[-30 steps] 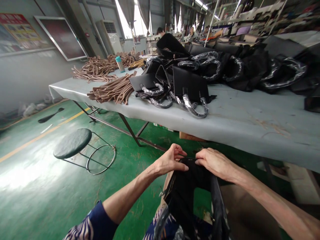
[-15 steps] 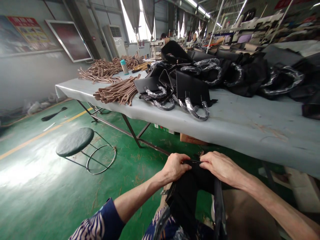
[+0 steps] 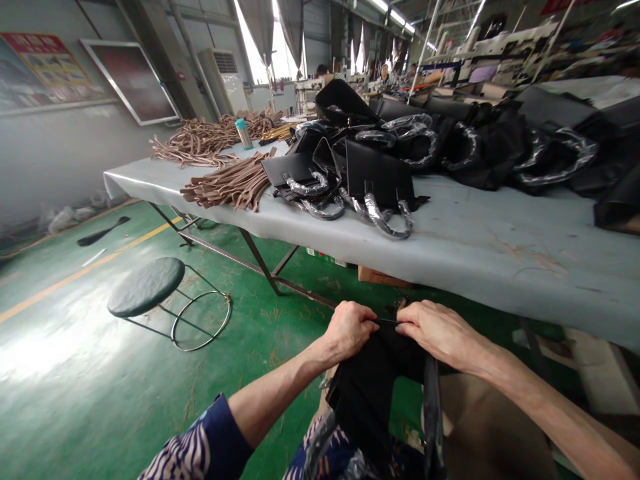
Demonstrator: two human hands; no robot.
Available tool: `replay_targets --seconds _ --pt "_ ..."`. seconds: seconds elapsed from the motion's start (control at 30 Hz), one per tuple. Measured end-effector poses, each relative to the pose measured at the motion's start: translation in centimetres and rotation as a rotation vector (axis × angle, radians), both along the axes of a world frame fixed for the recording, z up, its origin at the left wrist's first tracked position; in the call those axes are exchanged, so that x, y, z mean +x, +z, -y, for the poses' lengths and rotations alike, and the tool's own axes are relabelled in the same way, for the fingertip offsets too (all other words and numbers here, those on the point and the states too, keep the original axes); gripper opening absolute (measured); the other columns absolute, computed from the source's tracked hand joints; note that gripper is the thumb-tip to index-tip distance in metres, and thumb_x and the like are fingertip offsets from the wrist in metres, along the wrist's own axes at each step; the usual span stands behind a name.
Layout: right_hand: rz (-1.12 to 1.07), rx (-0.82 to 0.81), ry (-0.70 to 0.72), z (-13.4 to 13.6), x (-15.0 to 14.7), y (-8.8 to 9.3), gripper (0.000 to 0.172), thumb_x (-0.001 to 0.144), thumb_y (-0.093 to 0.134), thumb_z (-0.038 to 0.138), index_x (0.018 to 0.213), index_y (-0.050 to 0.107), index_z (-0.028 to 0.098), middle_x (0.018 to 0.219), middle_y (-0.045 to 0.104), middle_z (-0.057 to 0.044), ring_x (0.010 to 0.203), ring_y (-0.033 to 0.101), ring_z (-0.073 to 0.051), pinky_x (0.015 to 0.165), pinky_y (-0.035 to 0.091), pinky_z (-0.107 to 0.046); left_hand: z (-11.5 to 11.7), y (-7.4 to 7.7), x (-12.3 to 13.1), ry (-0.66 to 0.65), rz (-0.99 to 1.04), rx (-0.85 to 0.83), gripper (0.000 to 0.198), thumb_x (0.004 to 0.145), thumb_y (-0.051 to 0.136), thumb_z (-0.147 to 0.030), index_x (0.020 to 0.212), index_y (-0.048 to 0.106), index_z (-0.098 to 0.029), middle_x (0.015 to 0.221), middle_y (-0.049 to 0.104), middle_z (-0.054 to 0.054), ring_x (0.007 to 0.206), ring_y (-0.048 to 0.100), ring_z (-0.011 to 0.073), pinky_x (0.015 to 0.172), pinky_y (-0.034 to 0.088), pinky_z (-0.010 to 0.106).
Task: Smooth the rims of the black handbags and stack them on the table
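A black bag piece (image 3: 367,393) hangs over my lap, its top edge stretched between both hands. My left hand (image 3: 351,329) pinches that edge on the left with thumb and fingers. On the right, my right hand (image 3: 433,330) grips the same edge, a short gap away from the left. A plastic-wrapped handle (image 3: 320,440) shows at the piece's lower left. The lower part of the bag piece runs out of view, and my fingertips are partly hidden behind the edge.
A long covered table (image 3: 465,260) stands ahead, bearing black bags with wrapped handles (image 3: 383,180), bundles of brown straps (image 3: 230,183) and a teal-capped bottle (image 3: 244,135). To the left, a round stool (image 3: 147,287) stands on the green floor. Sewing machines and people are farther back.
The view has shifted slightly, so the table and stool sit a little farther left. Both hands keep their hold on the black bag piece, with hardly any movement.
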State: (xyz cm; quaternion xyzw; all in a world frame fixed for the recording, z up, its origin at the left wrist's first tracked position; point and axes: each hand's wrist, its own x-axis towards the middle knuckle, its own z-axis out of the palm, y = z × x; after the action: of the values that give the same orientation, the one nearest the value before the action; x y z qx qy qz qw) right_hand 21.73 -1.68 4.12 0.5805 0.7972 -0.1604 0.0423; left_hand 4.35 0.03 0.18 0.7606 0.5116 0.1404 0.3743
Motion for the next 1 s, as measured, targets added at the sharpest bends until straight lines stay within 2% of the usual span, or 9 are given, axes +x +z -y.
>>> replay_targets --seconds 0.17,0.3,0.4,0.5,0.6,0.7,0.77,0.87,1.0 --pt "0.045 -0.014 -0.013 -0.1 0.3 -0.1 0.021 0.079 0.046 0.033 0.065 0.06 0.024 0.077 0.064 -0.003 0.081 0.058 -0.022 0.065 0.035 -0.03 0.0 0.3 0.4 0.081 0.053 -0.087 0.024 0.067 0.055 -0.025 0.083 0.071 -0.017 0.067 0.064 0.0 0.066 0.053 0.0143 0.064 0.04 0.022" --pt "0.099 -0.031 -0.048 -0.2 -0.5 0.6 0.015 0.076 0.05 0.034 0.078 0.062 0.025 0.085 0.065 -0.005 0.087 0.058 -0.025 0.064 0.035 -0.031 0.4 0.5 0.7 0.092 0.111 -0.094 0.022 0.066 0.055 -0.024 0.079 0.071 -0.016 0.062 0.061 0.0 0.063 0.05 0.0131 0.061 0.039 0.021" --pt "0.069 -0.056 0.021 -0.5 -1.4 0.8 0.017 0.077 0.047 0.029 0.083 0.062 0.023 0.085 0.065 -0.007 0.085 0.059 -0.024 0.064 0.035 -0.03 0.7 0.6 0.9 0.079 0.161 -0.07 0.02 0.066 0.054 -0.023 0.072 0.07 -0.014 0.057 0.056 -0.001 0.061 0.047 0.012 0.057 0.036 0.021" --pt "0.028 -0.088 0.111 -1.0 -1.8 0.6 0.016 0.077 0.046 0.024 0.08 0.062 0.02 0.084 0.064 -0.007 0.083 0.059 -0.022 0.066 0.036 -0.03 0.9 0.4 1.0 0.082 0.237 -0.104 0.016 0.065 0.057 -0.024 0.067 0.068 -0.013 0.054 0.05 -0.002 0.06 0.044 0.0108 0.054 0.033 0.02" --pt "0.0 -0.108 0.162 -1.5 -1.3 0.4 0.016 0.076 0.047 0.024 0.075 0.062 0.02 0.08 0.063 -0.005 0.081 0.058 -0.02 0.068 0.037 -0.028 0.8 0.0 0.4 0.068 0.403 -0.297 0.02 0.064 0.06 -0.025 0.077 0.065 -0.012 0.061 0.053 -0.002 0.058 0.044 0.0091 0.054 0.034 0.02" --pt "-0.042 -0.104 0.146 -1.8 -0.1 0.6 0.015 0.075 0.048 0.026 0.073 0.062 0.023 0.08 0.063 -0.003 0.084 0.057 -0.02 0.071 0.037 -0.029 0.6 -0.4 -1.2 -0.003 0.688 -0.572 0.041 0.061 0.067 -0.024 0.1 0.057 -0.013 0.077 0.061 0.002 0.065 0.052 0.0095 0.064 0.041 0.022" --pt "-0.071 -0.095 0.098 -1.8 0.8 0.9 0.015 0.075 0.047 0.027 0.072 0.062 0.024 0.08 0.064 -0.003 0.084 0.056 -0.02 0.072 0.037 -0.029 0.7 -0.5 -2.5 -0.005 0.79 -0.664 0.052 0.063 0.068 -0.031 0.109 0.051 -0.012 0.086 0.062 0.007 0.072 0.056 0.0119 0.073 0.043 0.027" --pt "-0.072 -0.094 0.051 -1.6 1.8 1.6 0.018 0.076 0.044 0.028 0.066 0.059 0.024 0.073 0.062 -0.001 0.078 0.056 -0.019 0.069 0.036 -0.029 1.3 -0.4 -3.9 0.008 0.731 -0.643 0.049 0.072 0.058 -0.046 0.104 0.055 -0.008 0.087 0.062 0.01 0.074 0.058 0.0143 0.075 0.044 0.03" --pt "-0.056 -0.052 -0.002 -1.9 2.4 2.9 0.021 0.078 0.041 0.03 0.062 0.053 0.023 0.068 0.059 0.0 0.074 0.055 -0.018 0.067 0.035 -0.028 2.1 1.2 -3.8 -0.065 0.479 -0.427 0.042 0.078 0.047 -0.046 0.093 0.062 -0.009 0.078 0.06 0.004 0.071 0.053 0.013 0.069 0.043 0.024"
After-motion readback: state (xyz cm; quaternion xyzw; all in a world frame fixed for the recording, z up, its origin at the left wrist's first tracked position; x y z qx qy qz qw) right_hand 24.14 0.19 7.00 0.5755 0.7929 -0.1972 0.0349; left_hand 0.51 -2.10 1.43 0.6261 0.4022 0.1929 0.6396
